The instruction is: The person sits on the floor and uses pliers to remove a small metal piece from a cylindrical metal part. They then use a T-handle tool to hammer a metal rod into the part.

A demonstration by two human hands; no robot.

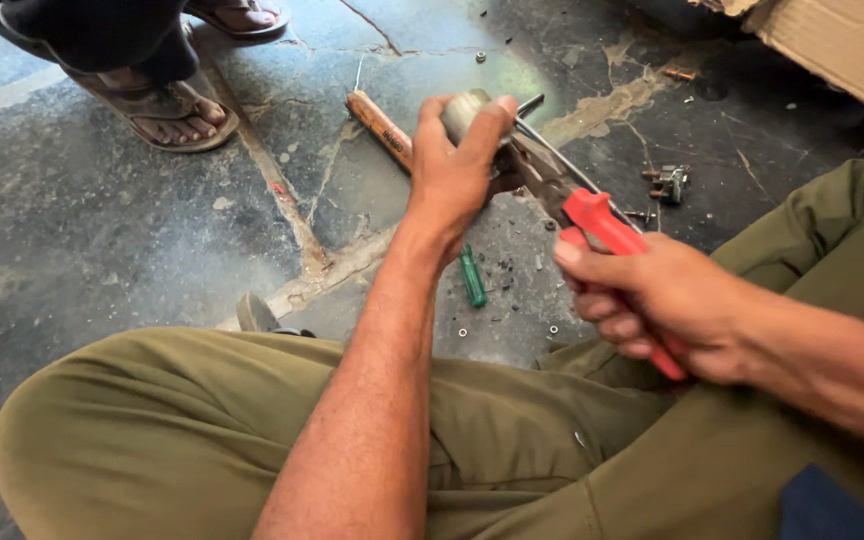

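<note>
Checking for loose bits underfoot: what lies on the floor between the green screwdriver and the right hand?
In the head view, bare cracked floor with small dark crumbs separates green screwdriver and right hand.

head view | worn on head | looks steeply down, close | over lap onto cracked floor (102,220)

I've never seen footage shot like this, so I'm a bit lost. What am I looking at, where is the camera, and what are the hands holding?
The camera sits on a person's head and looks down at their own lap and hands. They sit on a cracked concrete floor in olive trousers. The left hand wraps round a small grey metal cylinder. The right hand squeezes red-handled pliers, whose jaws reach toward that cylinder. On the floor lie a wooden-handled tool, a green-handled screwdriver, and small washers. The sandalled feet at top left belong to someone else.
</note>
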